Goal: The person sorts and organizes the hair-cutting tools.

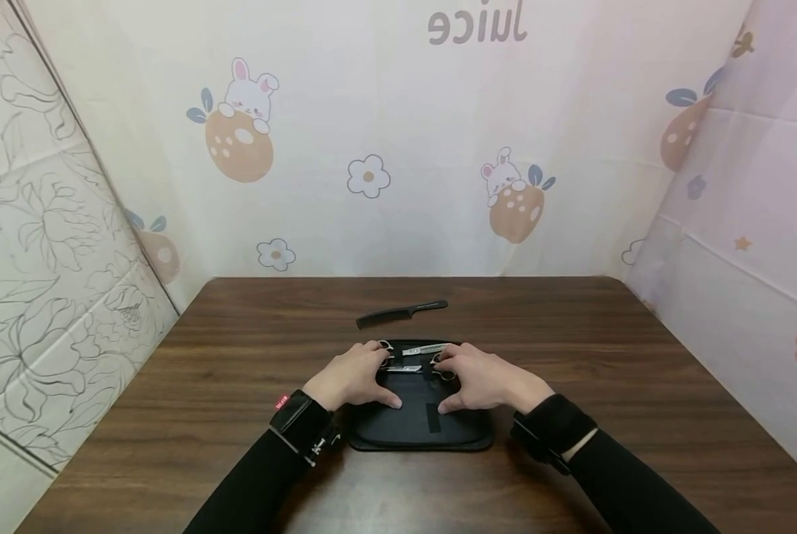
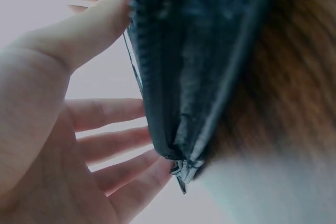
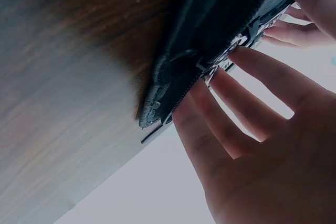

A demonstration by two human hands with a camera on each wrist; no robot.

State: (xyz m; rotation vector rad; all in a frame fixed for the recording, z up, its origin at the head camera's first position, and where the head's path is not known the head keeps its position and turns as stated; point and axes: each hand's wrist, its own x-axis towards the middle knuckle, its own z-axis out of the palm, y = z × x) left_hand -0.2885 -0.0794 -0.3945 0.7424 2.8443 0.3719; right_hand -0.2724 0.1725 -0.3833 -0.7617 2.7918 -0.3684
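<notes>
The black zip case point(image 1: 398, 434), laid on the desk point(image 1: 204, 400), is now being touched at both sides: at its left by the left grip point(image 1: 353, 377), fingers apart; at its right by the right grip point(image 1: 486, 378), likewise spread, beside the scissors point(image 1: 408, 369).

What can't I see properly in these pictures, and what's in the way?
Upper scissors, head view: handle rings partly hidden by the left hand.
Lower scissors, head view: handle partly hidden by the right hand.
Comb, head view: any writing is too small to read.
Black case, left wrist view: cut off by the top edge, and its inside is blurred.
</notes>
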